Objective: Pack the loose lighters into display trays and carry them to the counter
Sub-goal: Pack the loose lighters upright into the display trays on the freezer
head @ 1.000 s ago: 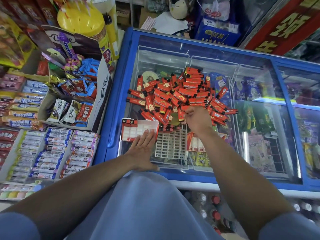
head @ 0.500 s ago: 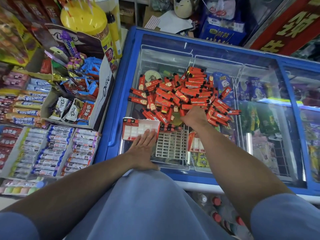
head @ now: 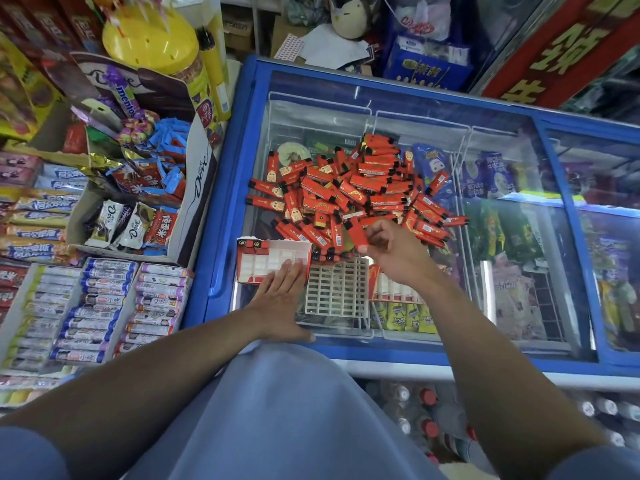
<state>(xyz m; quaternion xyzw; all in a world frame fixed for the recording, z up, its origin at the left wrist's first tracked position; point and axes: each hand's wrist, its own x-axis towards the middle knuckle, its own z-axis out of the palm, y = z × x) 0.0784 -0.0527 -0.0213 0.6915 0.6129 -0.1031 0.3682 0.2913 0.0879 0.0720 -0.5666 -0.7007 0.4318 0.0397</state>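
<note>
The step in hand looks like filling the first tray (head: pixel 273 261), which lies on the freezer lid (head: pixel 415 105) just near-side of the lighter pile (head: pixel 349 188). Two or three lighters stand in the tray's far-left corner; the rest of its white slots are bare. The left hand (head: pixel 280 303) lies flat, fingers straight, pressing on the tray's near-right edge. The right hand (head: pixel 391 251) is right of the tray, above the pile's near edge, thumb and fingers pinching one red lighter (head: pixel 356 233). A loose white grid (head: pixel 337 285) sits just right of the tray. Next, that lighter likely needs carrying left to the tray, turning upright, and lowering into a free slot beside those already seated.
</note>
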